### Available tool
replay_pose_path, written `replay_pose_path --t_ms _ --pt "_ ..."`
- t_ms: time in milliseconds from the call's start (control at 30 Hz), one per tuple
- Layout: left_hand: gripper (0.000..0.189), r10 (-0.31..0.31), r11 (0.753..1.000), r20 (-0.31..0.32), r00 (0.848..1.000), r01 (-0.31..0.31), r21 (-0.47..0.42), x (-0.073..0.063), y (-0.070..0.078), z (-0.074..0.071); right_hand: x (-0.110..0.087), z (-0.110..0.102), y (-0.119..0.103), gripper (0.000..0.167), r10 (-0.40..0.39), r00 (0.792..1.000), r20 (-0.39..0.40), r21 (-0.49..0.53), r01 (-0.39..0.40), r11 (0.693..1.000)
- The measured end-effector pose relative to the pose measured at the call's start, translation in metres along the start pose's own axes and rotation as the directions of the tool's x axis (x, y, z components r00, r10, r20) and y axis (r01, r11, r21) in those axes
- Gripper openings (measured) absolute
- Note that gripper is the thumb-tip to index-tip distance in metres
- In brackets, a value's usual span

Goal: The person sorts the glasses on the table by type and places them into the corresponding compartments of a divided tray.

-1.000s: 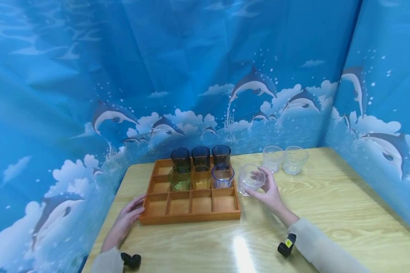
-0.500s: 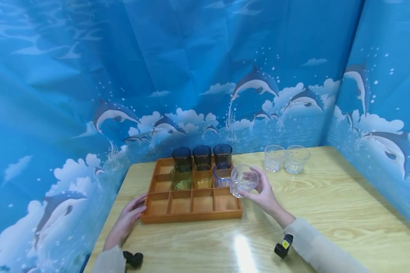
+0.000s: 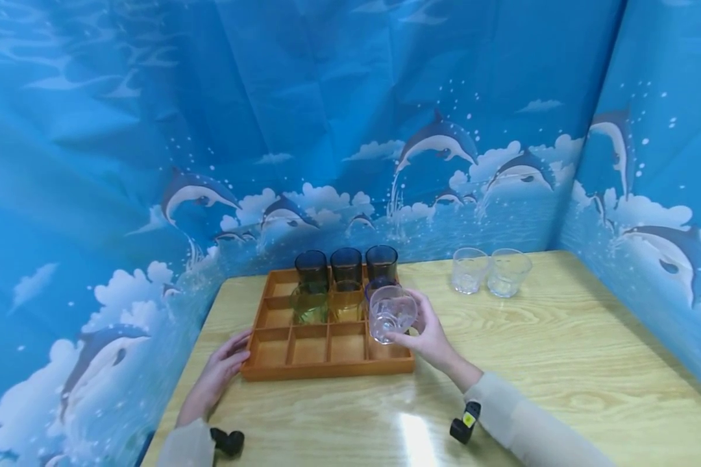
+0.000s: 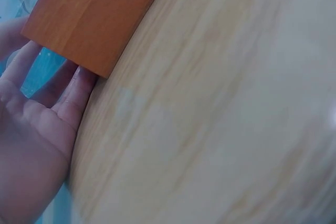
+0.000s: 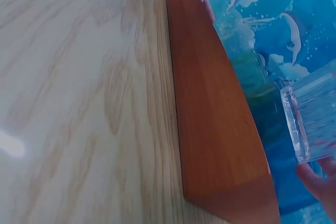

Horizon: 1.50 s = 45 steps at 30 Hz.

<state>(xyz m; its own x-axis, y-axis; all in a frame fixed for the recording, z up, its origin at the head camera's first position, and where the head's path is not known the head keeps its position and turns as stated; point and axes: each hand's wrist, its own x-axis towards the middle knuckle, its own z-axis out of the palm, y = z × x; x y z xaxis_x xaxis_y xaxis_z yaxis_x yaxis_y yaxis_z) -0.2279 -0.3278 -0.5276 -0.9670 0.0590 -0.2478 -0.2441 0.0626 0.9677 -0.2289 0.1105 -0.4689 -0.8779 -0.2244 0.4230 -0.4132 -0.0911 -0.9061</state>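
Observation:
My right hand (image 3: 431,334) grips a clear glass (image 3: 393,314), slightly tilted, above the right end of the wooden compartment tray (image 3: 327,371). In the right wrist view, the glass (image 5: 312,114) is up over the tray's rim, apart from it. At the tray's left side, my left hand (image 3: 219,371) rests against the wall with extended fingers; the left wrist view shows those fingers (image 4: 79,95) touching the tray's corner (image 4: 100,30). Inside the tray stand dark glasses (image 3: 346,263) in the back row, then a green glass (image 3: 311,308), an amber glass (image 3: 346,308) and a blue-rimmed glass (image 3: 374,287), partly hidden.
Two more clear glasses, a left one (image 3: 469,272) and a right one (image 3: 507,275), stand close together at the back of the wooden table (image 3: 537,344). A blue dolphin-print backdrop (image 3: 339,130) rises behind the table and along its right side.
My right hand has carried the clear glass leftward from beside the tray to over its right-hand compartments. The left hand has stayed at the tray's left side.

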Motion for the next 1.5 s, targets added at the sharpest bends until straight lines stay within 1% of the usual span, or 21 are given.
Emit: replay_pose_path --t_ms 200,300,533,733,867,967,1033,1167,1333,1433,1500 --pt "0.060 0.016 1.000 0.024 1.000 -0.016 -0.011 0.001 0.003 0.002 0.004 0.015 -0.012 0.085 0.010 0.999 0.039 0.012 -0.010 1.000" --pt "0.060 0.020 1.000 0.036 0.999 -0.019 -0.008 0.000 0.004 0.002 0.006 0.023 -0.013 0.085 0.012 0.998 0.055 0.002 -0.012 1.000" --pt "0.060 0.031 1.000 0.038 0.999 -0.031 0.003 0.000 0.003 -0.001 0.009 0.042 -0.012 0.082 0.010 0.997 0.083 -0.032 -0.008 0.999" --pt "0.062 0.006 1.000 0.020 1.000 -0.006 -0.006 0.001 0.000 -0.002 0.012 0.057 -0.013 0.080 0.024 0.993 0.117 -0.048 -0.018 0.999" --pt "0.062 0.008 1.000 0.025 1.000 -0.008 -0.014 0.001 0.000 -0.002 0.016 0.070 -0.013 0.079 0.018 0.990 0.140 -0.042 -0.012 0.999" --pt "0.061 0.003 1.000 0.021 1.000 -0.003 -0.017 0.000 0.000 -0.004 0.019 0.082 -0.013 0.078 0.032 0.986 0.165 -0.035 -0.026 0.999" --pt "0.061 -0.009 1.000 0.008 1.000 0.009 -0.014 -0.001 0.001 -0.004 0.022 0.089 -0.013 0.079 0.043 0.981 0.189 -0.026 -0.039 0.999" --pt "0.062 -0.027 1.000 -0.005 1.000 0.027 -0.002 -0.002 0.000 -0.004 0.026 0.100 -0.013 0.078 0.058 0.974 0.217 -0.045 -0.050 0.998" --pt "0.064 -0.041 0.999 -0.001 0.999 0.041 -0.010 -0.001 0.000 -0.002 0.031 0.111 -0.010 0.077 0.031 0.973 0.228 -0.077 -0.013 0.997" --pt "0.062 -0.034 0.999 -0.003 0.999 0.034 -0.016 0.000 0.000 -0.002 0.034 0.116 -0.006 0.078 0.006 0.971 0.238 -0.087 0.015 0.996" --pt "0.062 -0.023 1.000 0.008 1.000 0.023 -0.017 0.001 0.000 -0.001 0.036 0.119 -0.005 0.078 -0.005 0.969 0.245 -0.087 0.028 0.996"
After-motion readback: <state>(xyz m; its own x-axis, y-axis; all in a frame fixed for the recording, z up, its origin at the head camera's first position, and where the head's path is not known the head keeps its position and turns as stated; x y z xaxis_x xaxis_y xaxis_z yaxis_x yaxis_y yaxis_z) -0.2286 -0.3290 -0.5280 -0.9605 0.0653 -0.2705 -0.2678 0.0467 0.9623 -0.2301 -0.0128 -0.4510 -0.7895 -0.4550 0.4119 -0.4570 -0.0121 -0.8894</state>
